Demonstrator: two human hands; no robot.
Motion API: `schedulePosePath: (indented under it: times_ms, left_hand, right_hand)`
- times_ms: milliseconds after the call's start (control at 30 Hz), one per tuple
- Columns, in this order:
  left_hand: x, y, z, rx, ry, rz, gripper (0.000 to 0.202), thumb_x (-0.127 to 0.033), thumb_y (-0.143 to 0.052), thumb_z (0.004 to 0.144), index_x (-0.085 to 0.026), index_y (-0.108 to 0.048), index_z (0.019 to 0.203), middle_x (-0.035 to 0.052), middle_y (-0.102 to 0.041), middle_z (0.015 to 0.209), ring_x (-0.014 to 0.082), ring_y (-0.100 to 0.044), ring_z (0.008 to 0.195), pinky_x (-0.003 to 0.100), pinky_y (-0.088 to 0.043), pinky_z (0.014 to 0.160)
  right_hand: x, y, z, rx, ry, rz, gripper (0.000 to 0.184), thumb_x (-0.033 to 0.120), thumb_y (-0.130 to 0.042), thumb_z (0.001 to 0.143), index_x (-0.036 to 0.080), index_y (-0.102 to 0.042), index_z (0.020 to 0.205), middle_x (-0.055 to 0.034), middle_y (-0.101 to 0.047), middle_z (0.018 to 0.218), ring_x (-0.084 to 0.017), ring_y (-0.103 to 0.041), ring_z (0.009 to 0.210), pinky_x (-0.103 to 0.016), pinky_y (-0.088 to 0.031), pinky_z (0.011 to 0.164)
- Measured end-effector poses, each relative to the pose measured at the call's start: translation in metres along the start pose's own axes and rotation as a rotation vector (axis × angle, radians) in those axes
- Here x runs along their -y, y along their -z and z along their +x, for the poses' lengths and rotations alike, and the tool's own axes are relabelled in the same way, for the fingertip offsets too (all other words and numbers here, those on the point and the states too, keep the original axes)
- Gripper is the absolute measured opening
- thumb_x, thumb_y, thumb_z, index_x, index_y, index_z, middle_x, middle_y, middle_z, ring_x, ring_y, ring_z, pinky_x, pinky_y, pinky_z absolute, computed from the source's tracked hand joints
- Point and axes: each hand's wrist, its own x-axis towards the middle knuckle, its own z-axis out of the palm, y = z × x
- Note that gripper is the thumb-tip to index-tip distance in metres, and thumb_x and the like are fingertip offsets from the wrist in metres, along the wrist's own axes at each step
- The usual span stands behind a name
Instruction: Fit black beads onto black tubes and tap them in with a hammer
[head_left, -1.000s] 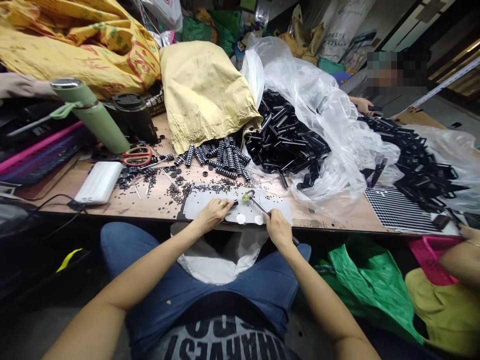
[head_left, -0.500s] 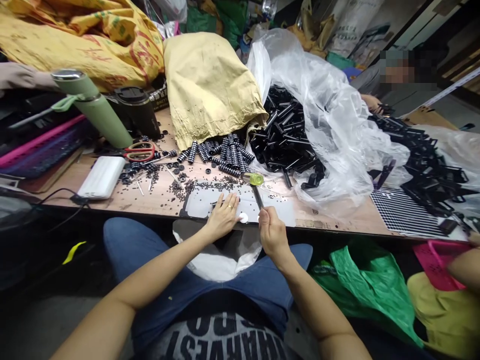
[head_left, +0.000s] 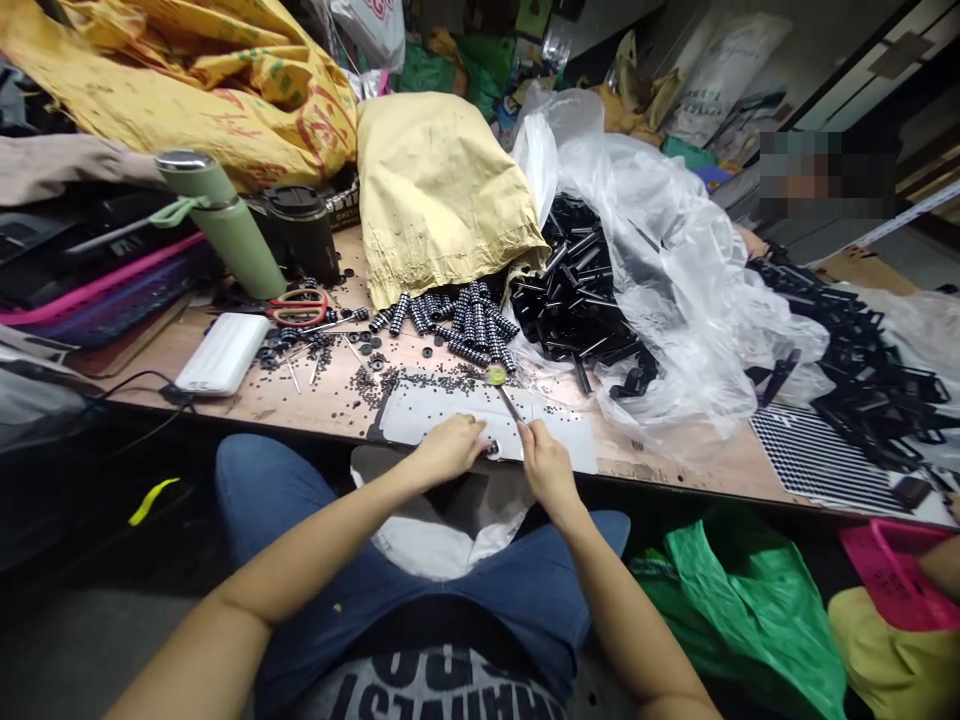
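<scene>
My right hand (head_left: 547, 462) is closed round the handle of a hammer (head_left: 513, 405) with a yellow-green head, which is over the light grey mat (head_left: 562, 437). Beside it, at the mat's front edge, my left hand (head_left: 448, 446) has its fingers curled and pinched at a small black-and-white piece (head_left: 492, 449). That piece sits at a white round spot on the mat; its full shape is partly hidden by the fingers. Beyond the mat lies a pile of black-and-white patterned cylinders (head_left: 474, 318), and tiny dark bits are scattered about.
A yellow sack (head_left: 442, 190) and a clear plastic bag (head_left: 675, 270) of black tubes (head_left: 581, 285) stand behind. To the left are a white power bank (head_left: 223, 354), red-handled scissors (head_left: 300, 307), a green flask (head_left: 229, 225) and a dark cup (head_left: 304, 230). Another person sits at right.
My left hand was flat with fingers spread on the mat; now its fingers are curled at the small piece. The hammer head has turned and sits slightly lower. The whole view has shifted somewhat.
</scene>
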Motion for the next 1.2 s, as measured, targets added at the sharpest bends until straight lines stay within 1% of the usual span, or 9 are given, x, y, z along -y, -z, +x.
schedulePosePath:
  times_ms: [200, 300, 400, 533, 667, 833, 933, 1033, 1200]
  left_hand:
    - [0.103, 0.073, 0.088, -0.438, 0.507, 0.042, 0.047, -0.024, -0.038, 0.092, -0.009, -0.043, 0.137, 0.025, -0.056, 0.118, 0.037, -0.052, 0.113, 0.054, -0.043, 0.091]
    - [0.143, 0.087, 0.123, -0.321, 0.614, 0.135, 0.045, -0.018, -0.041, 0.087, -0.003, -0.048, 0.129, 0.0275, -0.057, 0.115, 0.0383, -0.052, 0.112, 0.054, -0.042, 0.092]
    - [0.153, 0.083, 0.128, -0.232, 0.614, 0.146, 0.038, -0.012, -0.039, 0.084, -0.002, -0.054, 0.118, 0.0278, -0.059, 0.111, 0.0372, -0.055, 0.107, 0.052, -0.043, 0.09]
    - [0.138, 0.076, 0.109, -0.365, 0.544, -0.017, 0.043, -0.014, -0.048, 0.079, -0.007, -0.051, 0.122, 0.0237, -0.057, 0.114, 0.0343, -0.056, 0.108, 0.049, -0.043, 0.094]
    - [0.103, 0.072, 0.087, -0.425, 0.666, -0.671, 0.038, -0.015, -0.048, 0.076, -0.013, -0.052, 0.114, 0.0068, -0.06, 0.084, 0.0187, -0.062, 0.071, 0.033, -0.053, 0.069]
    - [0.043, 0.058, 0.067, -0.348, 0.552, -1.086, 0.027, -0.026, -0.063, 0.074, -0.013, -0.059, 0.097, -0.0021, -0.053, 0.066, 0.0085, -0.047, 0.047, 0.019, -0.036, 0.044]
    - [0.013, 0.049, 0.063, -0.3, 0.382, -1.036, 0.032, -0.035, -0.074, 0.069, -0.013, -0.065, 0.089, 0.0008, -0.059, 0.068, 0.0087, -0.049, 0.052, 0.02, -0.039, 0.049]
    - [-0.001, 0.042, 0.061, -0.278, 0.295, -1.013, 0.026, -0.037, -0.073, 0.07, -0.012, -0.066, 0.078, 0.002, -0.061, 0.066, 0.0114, -0.052, 0.055, 0.024, -0.043, 0.055]
    - [-0.007, 0.033, 0.047, -0.472, 0.05, -0.64, 0.02, -0.034, -0.061, 0.08, -0.016, -0.063, 0.072, 0.0054, -0.063, 0.075, 0.017, -0.057, 0.074, 0.029, -0.046, 0.072]
  right_hand:
    - [-0.05, -0.02, 0.014, -0.076, -0.065, -0.206, 0.031, 0.042, -0.035, 0.099, 0.02, -0.054, 0.089, -0.0078, -0.063, 0.087, -0.021, -0.057, 0.077, -0.028, -0.034, 0.064]
    - [-0.057, -0.017, 0.035, -0.164, 0.031, -0.178, 0.027, 0.038, -0.04, 0.098, 0.017, -0.057, 0.095, -0.0108, -0.062, 0.097, -0.024, -0.054, 0.093, -0.031, -0.039, 0.077]
    - [-0.057, -0.002, 0.083, -0.271, 0.079, -0.131, 0.025, 0.031, -0.04, 0.097, 0.015, -0.057, 0.106, -0.013, -0.061, 0.105, -0.026, -0.05, 0.1, -0.033, -0.037, 0.086]
    - [-0.06, 0.015, 0.161, -0.305, 0.032, -0.12, 0.031, 0.011, -0.04, 0.089, 0.012, -0.057, 0.115, -0.0183, -0.058, 0.121, -0.03, -0.044, 0.112, -0.039, -0.033, 0.089]
    - [-0.062, 0.021, 0.198, -0.233, 0.018, -0.033, 0.026, 0.006, -0.042, 0.085, 0.01, -0.065, 0.096, -0.0194, -0.066, 0.102, -0.029, -0.048, 0.105, -0.043, -0.031, 0.091]
    - [-0.038, 0.018, 0.169, -0.247, 0.058, 0.615, 0.025, 0.034, -0.055, 0.086, 0.016, -0.065, 0.099, -0.0086, -0.068, 0.097, -0.02, -0.057, 0.087, -0.034, -0.043, 0.081]
    - [-0.01, 0.014, 0.138, 0.03, 0.04, 1.142, 0.032, 0.045, -0.071, 0.07, 0.017, -0.066, 0.086, -0.0023, -0.067, 0.083, -0.014, -0.057, 0.071, -0.028, -0.046, 0.069]
    - [0.012, 0.014, 0.111, 0.153, -0.099, 1.316, 0.044, 0.053, -0.076, 0.063, 0.019, -0.065, 0.088, -0.0018, -0.067, 0.084, -0.013, -0.059, 0.07, -0.025, -0.048, 0.063]
    - [0.029, 0.017, 0.084, 0.601, -0.402, 1.499, 0.068, 0.082, -0.044, 0.073, 0.018, -0.06, 0.084, -0.0102, -0.067, 0.083, -0.024, -0.066, 0.079, -0.041, -0.056, 0.066]
